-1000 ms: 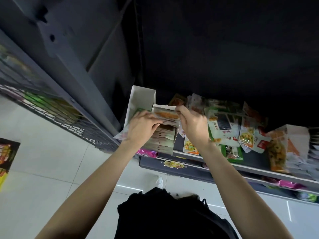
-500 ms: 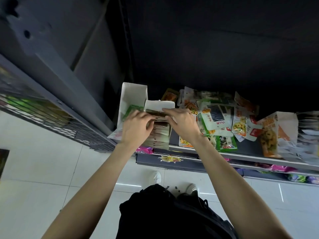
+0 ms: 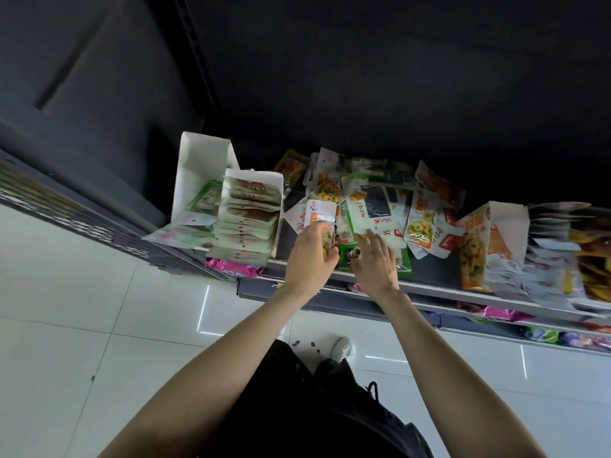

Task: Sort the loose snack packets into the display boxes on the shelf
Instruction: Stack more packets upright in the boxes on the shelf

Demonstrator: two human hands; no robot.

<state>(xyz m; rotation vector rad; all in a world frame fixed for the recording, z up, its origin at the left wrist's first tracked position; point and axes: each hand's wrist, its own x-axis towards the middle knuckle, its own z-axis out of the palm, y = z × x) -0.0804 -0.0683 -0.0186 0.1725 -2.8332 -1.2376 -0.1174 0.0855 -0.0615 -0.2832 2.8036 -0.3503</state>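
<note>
My left hand (image 3: pixel 310 259) grips a white and orange snack packet (image 3: pixel 319 216) at the shelf's front edge, just right of a white display box (image 3: pixel 251 213) filled with a stack of pale packets. My right hand (image 3: pixel 375 262) reaches with straight fingers to a white and green packet (image 3: pixel 377 209) in the loose pile (image 3: pixel 390 193) on the shelf and touches its lower edge. An open white display box (image 3: pixel 201 166) with green packets stands furthest left. An orange display box (image 3: pixel 489 239) stands to the right of the pile.
The grey shelf edge (image 3: pixel 446 292) runs from the middle to the right, with lower shelves of pink and purple packets (image 3: pixel 496 314) beneath. More stacked packets (image 3: pixel 568 246) fill the far right. A dark shelving unit (image 3: pixel 82 127) rises on the left. White floor tiles (image 3: pixel 82 325) lie below.
Both hands have left the filled white display box and moved right to the loose pile. My left hand has taken hold of a white and orange packet.
</note>
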